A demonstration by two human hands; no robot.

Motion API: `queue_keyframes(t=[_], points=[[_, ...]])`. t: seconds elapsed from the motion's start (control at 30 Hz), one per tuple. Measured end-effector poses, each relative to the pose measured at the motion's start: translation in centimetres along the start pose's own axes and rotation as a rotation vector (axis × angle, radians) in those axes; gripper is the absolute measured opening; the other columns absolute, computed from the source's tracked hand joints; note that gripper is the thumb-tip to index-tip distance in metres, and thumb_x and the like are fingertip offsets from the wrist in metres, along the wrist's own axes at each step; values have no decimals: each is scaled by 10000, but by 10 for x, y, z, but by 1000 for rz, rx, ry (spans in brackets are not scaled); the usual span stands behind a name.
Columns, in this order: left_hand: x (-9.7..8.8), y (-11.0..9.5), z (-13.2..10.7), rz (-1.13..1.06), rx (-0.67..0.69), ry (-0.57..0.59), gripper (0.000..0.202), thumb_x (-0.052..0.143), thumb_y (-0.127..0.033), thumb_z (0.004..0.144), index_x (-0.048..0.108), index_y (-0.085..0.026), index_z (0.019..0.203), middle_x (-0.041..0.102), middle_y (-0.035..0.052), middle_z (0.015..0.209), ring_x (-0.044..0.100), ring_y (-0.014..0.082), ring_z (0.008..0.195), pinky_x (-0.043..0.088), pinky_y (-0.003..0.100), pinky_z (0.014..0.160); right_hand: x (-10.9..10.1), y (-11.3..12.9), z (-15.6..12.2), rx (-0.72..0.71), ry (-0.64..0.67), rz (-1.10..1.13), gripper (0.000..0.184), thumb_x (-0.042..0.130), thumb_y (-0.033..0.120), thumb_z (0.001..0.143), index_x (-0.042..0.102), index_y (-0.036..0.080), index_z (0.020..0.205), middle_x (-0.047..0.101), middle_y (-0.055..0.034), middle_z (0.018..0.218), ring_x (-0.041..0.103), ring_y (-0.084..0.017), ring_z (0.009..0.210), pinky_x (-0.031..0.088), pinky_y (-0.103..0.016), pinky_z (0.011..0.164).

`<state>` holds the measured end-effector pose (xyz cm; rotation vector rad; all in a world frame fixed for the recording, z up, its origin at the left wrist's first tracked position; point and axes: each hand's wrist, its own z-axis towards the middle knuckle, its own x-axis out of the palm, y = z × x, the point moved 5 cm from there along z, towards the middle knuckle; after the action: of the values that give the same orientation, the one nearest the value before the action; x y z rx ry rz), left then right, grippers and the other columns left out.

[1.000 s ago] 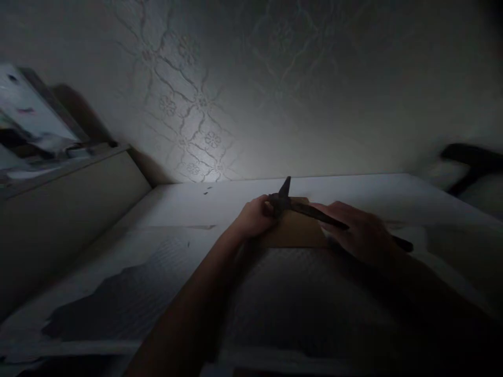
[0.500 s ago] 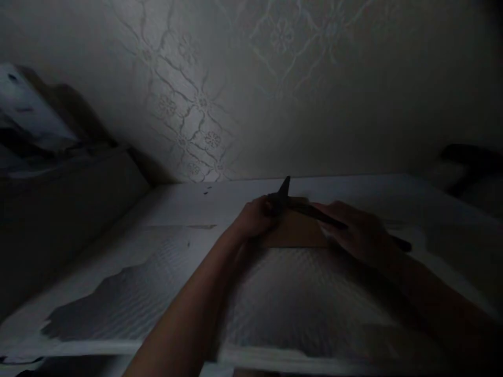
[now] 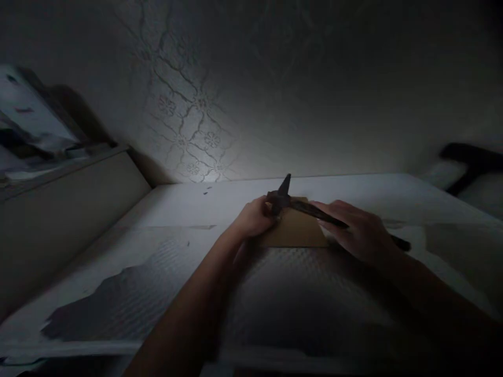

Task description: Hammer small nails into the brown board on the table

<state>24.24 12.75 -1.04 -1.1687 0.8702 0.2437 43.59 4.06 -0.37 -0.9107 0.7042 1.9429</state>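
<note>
In dim light my right hand (image 3: 363,233) grips the dark handle of a hammer (image 3: 291,201), whose pointed head hovers just over the far left corner of a brown board (image 3: 294,230). My left hand (image 3: 253,217) is pinched right beside the hammer head, fingers pressed together on something too small to make out. The board lies on a white panel (image 3: 220,201) that carries a textured grey sheet (image 3: 275,293) under my forearms.
A patterned wallpapered wall (image 3: 188,120) rises right behind the panel. A pale cabinet side (image 3: 66,209) with clutter on top stands at the left. A dark object (image 3: 469,159) sits at the far right edge.
The hammer head dipped slightly onto the board's corner and is back up a little. The lighting flickered darker and brighter. Both hands stay in place.
</note>
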Motion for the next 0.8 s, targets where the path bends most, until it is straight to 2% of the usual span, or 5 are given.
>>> queue_keyframes(t=[0.17, 0.3, 0.63, 0.8], points=[[0, 0, 1, 3, 16, -4, 343, 658, -170, 666, 611, -136, 1004, 685, 85, 938, 634, 202, 845, 512, 301, 750, 2, -1, -1, -2, -2, 13, 439, 462, 248, 883, 494, 262, 1321, 672, -50, 1021, 655, -207, 862, 522, -309, 685], [0, 0, 0, 2, -2, 11, 303, 651, -182, 673, 611, -141, 971, 684, 62, 872, 633, 191, 798, 511, 287, 725, 2, -2, 0, 7, -7, 3, 449, 454, 263, 893, 468, 265, 1342, 668, -52, 1019, 654, -206, 867, 520, -305, 679], [-3, -4, -2, -5, 6, 16, 369, 639, -133, 653, 611, -147, 1021, 687, 58, 902, 630, 194, 837, 506, 288, 758, 3, -1, 1, 9, 17, 2, 439, 458, 252, 889, 481, 267, 1327, 666, -49, 1014, 653, -208, 859, 517, -308, 685], [-4, -4, -2, -44, 14, 36, 343, 631, -112, 640, 620, -138, 981, 694, 56, 890, 633, 196, 828, 513, 279, 724, 2, -1, 1, 17, 8, 10, 439, 465, 241, 885, 491, 270, 1322, 669, -44, 992, 654, -207, 854, 519, -307, 696]])
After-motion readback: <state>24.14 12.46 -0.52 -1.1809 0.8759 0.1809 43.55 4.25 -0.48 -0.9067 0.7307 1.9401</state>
